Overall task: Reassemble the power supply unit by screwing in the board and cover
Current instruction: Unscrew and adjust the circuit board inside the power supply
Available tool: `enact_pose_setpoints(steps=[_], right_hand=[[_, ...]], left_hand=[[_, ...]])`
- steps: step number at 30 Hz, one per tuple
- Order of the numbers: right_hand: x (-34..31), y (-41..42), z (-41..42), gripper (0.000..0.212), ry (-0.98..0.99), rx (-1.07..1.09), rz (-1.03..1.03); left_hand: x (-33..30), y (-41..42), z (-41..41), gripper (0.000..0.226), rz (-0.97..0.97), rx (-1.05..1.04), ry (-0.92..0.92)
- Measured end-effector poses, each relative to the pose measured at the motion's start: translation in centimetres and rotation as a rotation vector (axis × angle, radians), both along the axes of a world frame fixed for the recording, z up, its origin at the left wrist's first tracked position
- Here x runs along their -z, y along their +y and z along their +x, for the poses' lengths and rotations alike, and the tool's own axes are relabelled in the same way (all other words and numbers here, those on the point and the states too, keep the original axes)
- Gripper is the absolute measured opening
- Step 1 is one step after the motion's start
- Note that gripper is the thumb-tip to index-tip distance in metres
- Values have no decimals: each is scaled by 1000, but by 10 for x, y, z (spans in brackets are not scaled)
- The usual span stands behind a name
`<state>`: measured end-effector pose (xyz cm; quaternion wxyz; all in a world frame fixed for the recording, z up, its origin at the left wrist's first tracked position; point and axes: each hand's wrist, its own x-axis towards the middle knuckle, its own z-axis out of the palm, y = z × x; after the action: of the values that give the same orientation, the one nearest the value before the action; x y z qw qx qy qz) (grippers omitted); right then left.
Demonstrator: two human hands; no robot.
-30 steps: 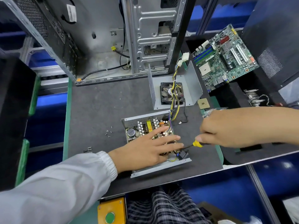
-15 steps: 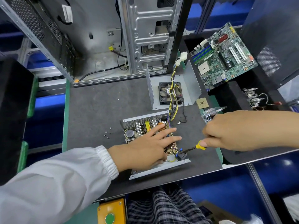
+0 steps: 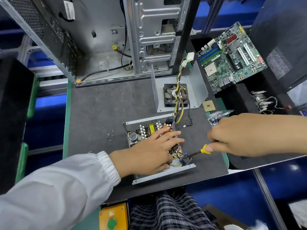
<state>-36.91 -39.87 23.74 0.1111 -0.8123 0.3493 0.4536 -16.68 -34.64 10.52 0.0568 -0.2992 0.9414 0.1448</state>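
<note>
Now the board [image 3: 146, 135] is pressed flat in its tray under the spread left hand [image 3: 149, 153], while the screwdriver [image 3: 196, 153], pinched by the right hand [image 3: 235, 135], has been lowered from 1.0 s ago toward the near corner, so screwing probably begins.

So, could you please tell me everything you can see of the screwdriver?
The screwdriver has a yellow handle, mostly hidden inside the right hand that grips it, and a thin dark shaft. It lies at a low slant, tip pointing left and down into the near right corner of the open power supply unit, by the blue wires. The tip itself cannot be made out.
</note>
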Motion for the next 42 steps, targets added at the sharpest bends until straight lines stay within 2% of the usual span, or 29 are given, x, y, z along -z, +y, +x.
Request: enact_pose_setpoints(steps=[7, 11, 13, 15, 17, 20, 27, 42], right_hand=[[-1, 1, 5, 45, 16, -29, 3], [-3, 7, 10, 44, -42, -82, -24], [-1, 10, 15, 39, -88, -127, -31], [3, 14, 20, 37, -154, -163, -51], [10, 17, 22, 37, -226, -210, -110], [18, 20, 24, 35, -285, -290, -182], [30, 19, 30, 32, -254, -376, -219], [33, 18, 33, 28, -257, -377, -229]], left_hand=[[7, 0, 1, 19, -175, 89, -61], [9, 0, -3, 24, -194, 90, -50], [6, 0, 1, 28, -183, 92, 16], [1, 0, 10, 32, -136, 47, 180], [-3, 1, 22, 31, -12, -90, 372], [-1, 8, 37, 33, 54, -288, 468], [10, 18, 36, 37, 65, -370, 503], [11, 16, 37, 36, 58, -362, 519]])
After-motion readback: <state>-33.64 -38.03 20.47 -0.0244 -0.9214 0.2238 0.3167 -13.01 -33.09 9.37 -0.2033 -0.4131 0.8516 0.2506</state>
